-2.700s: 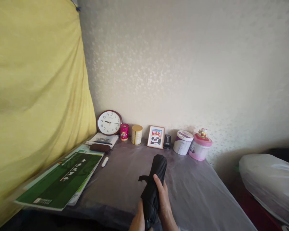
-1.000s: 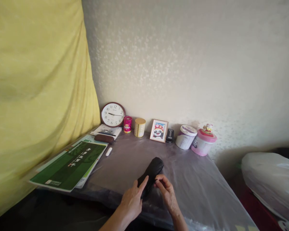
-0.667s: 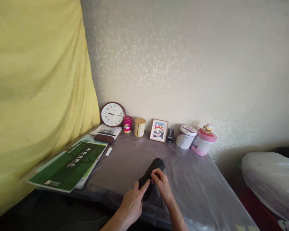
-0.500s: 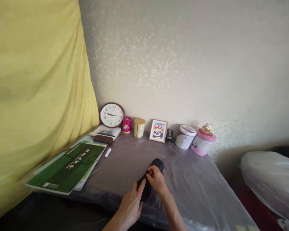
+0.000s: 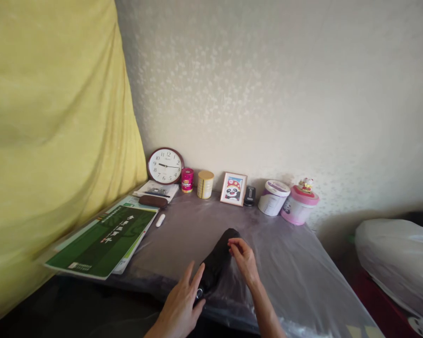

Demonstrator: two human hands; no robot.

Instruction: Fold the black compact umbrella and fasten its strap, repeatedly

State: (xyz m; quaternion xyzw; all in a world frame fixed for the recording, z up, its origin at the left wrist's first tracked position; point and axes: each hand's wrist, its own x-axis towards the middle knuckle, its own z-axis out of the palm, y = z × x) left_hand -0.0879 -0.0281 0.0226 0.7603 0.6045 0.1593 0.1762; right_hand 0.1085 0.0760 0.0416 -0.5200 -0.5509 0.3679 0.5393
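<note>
A black folding umbrella, closed up in its dark fabric, lies slantwise near the table's front edge. Its handle end, with a silver-ringed button, points toward me. My left hand is at that end, the thumb on one side of the handle and the spread fingers on the other. At the umbrella's upper right edge, my right hand has thumb and fingertips pinched together. Whatever is between those fingertips is too small to make out.
Left lie a green booklet, a brown case and a white stick-like item. Along the wall stand a clock, a pink can, a yellow-lidded can, a picture frame and two tubs.
My right hand has shifted right, from over the umbrella's middle to its edge. My left hand has slid down toward the handle, its fingers wider apart, and the silver-ringed button now shows.
</note>
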